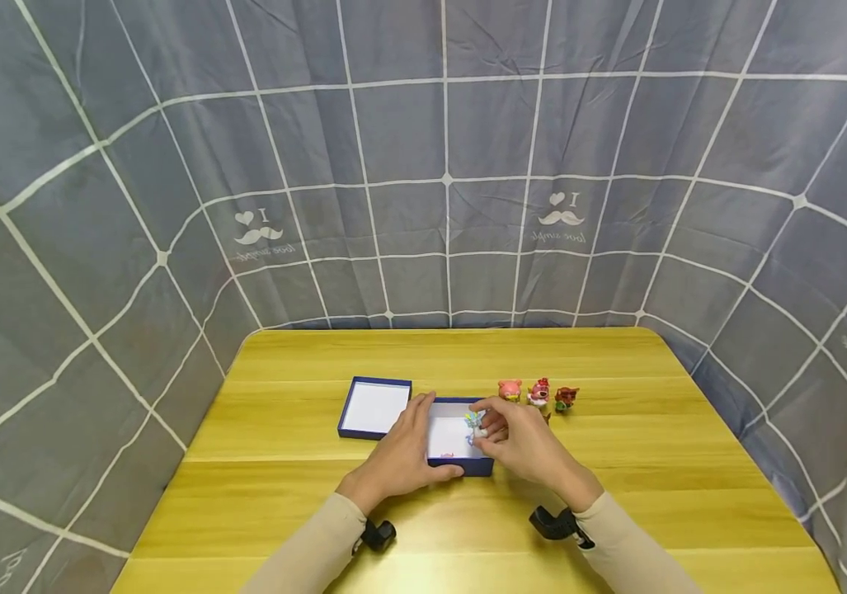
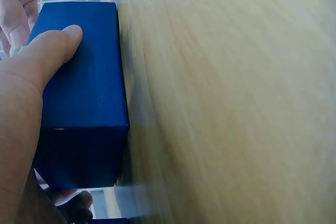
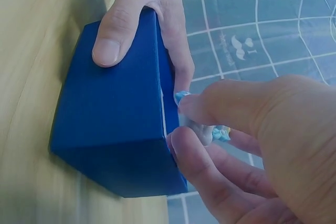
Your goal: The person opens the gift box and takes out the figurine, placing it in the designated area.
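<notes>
A blue box (image 1: 462,468) with a white inside stands open-topped at the middle of the table. Around its left side my left hand (image 1: 404,454) grips it, the thumb pressed on the near wall, as the left wrist view also shows on the blue box (image 2: 86,77). Between thumb and fingers my right hand (image 1: 530,445) pinches a small white and light-blue figurine (image 1: 474,422) over the box's right part. In the right wrist view the figurine (image 3: 202,129) is partly hidden by the fingers. Something small and pink (image 1: 448,454) shows inside the box near its front wall.
A shallow blue lid (image 1: 376,407) with a white inside lies left of the box. Behind my right hand stand a pink figurine (image 1: 510,390), a red and white figurine (image 1: 538,393) and a brown and green figurine (image 1: 565,399). A grey checked curtain (image 1: 408,214) hangs behind the table.
</notes>
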`<state>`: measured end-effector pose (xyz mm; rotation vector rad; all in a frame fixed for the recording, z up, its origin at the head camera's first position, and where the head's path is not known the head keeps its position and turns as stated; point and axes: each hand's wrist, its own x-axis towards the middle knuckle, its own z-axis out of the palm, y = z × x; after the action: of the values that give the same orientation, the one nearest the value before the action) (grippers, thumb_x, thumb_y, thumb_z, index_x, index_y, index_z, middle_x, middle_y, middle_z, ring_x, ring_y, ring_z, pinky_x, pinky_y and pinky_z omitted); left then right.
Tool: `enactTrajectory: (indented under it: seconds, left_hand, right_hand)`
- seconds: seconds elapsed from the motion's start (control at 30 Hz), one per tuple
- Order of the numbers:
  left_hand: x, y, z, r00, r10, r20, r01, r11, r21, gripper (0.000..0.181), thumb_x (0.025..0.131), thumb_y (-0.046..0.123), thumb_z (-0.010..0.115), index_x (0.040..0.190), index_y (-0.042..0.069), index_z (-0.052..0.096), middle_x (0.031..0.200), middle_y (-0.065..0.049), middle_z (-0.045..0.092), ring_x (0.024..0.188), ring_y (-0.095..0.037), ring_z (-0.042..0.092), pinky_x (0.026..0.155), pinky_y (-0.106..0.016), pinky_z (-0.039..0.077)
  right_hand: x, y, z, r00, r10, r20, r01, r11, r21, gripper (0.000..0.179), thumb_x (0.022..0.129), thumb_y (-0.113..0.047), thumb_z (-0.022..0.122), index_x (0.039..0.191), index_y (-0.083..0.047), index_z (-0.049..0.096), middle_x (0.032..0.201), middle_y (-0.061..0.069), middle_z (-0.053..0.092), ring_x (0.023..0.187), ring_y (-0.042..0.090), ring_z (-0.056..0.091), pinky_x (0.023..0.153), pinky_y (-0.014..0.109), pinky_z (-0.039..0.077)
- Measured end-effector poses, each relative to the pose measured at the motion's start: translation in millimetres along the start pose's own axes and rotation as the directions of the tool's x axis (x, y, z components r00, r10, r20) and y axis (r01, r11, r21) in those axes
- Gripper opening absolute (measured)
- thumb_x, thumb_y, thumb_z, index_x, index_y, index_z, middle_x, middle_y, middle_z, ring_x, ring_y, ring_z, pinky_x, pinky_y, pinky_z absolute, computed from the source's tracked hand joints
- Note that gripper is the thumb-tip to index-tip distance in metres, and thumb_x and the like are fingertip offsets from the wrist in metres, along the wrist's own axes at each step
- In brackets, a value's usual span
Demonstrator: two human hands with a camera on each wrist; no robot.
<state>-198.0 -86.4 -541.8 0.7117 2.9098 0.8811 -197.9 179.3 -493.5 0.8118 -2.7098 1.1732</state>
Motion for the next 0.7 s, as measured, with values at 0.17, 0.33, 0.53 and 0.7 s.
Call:
enactTrajectory:
  seconds: [0.17, 0.33, 0.53, 0.7]
  left_hand:
    - [2.4, -1.2, 0.0, 1.0, 0.0, 0.0, 0.0, 1.0, -0.012, 0.137, 0.094, 0.075, 0.088, 0.187, 0.005, 0.016, 0.19, -0.024, 0.027, 0.173, -0.049, 0.04, 0.138, -0.063, 0.045]
    - [-0.1, -1.3, -1.5, 1.0, 0.003, -0.012, -0.003, 1.0, -0.001, 0.136, 0.094, 0.075, 0.088, 0.186, 0.005, 0.017, 0.19, -0.026, 0.027, 0.174, -0.049, 0.038, 0.139, -0.064, 0.044]
    - [-0.4, -0.1, -1.0, 1.0, 0.005, 0.006, -0.005, 1.0, 0.02, 0.136, 0.094, 0.076, 0.087, 0.186, 0.005, 0.016, 0.19, -0.025, 0.026, 0.174, -0.048, 0.039, 0.139, -0.063, 0.044]
    - [1.2, 1.5, -0.5, 1.0, 0.008, 0.013, -0.009, 0.999, 0.035, 0.136, 0.094, 0.079, 0.085, 0.186, 0.006, 0.016, 0.19, -0.025, 0.026, 0.174, -0.048, 0.04, 0.14, -0.061, 0.044]
  right_hand:
    - [-2.9, 1, -6, 1.0, 0.006, 0.0, -0.006, 1.0, -0.013, 0.042, 0.1, -0.008, 0.092, 0.139, -0.001, 0.078, 0.104, 0.002, 0.083, 0.089, 0.004, 0.078, 0.081, 0.023, 0.068]
    - [-7.0, 2, -8, 0.999, -0.021, -0.037, 0.02, 0.999, -0.04, 0.044, 0.099, -0.007, 0.093, 0.14, 0.0, 0.078, 0.104, 0.002, 0.082, 0.089, 0.004, 0.077, 0.081, 0.024, 0.069]
    - [-14.7, 6, -12, 0.998, -0.009, -0.066, 0.005, 0.998, -0.059, 0.046, 0.097, -0.004, 0.095, 0.14, 0.001, 0.078, 0.101, 0.001, 0.082, 0.088, 0.004, 0.075, 0.08, 0.025, 0.069]
    - [-20.2, 9, -16, 0.997, 0.018, -0.072, -0.023, 0.997, -0.076, 0.048, 0.097, -0.004, 0.094, 0.141, 0.0, 0.078, 0.099, -0.003, 0.08, 0.087, 0.002, 0.072, 0.08, 0.026, 0.068]
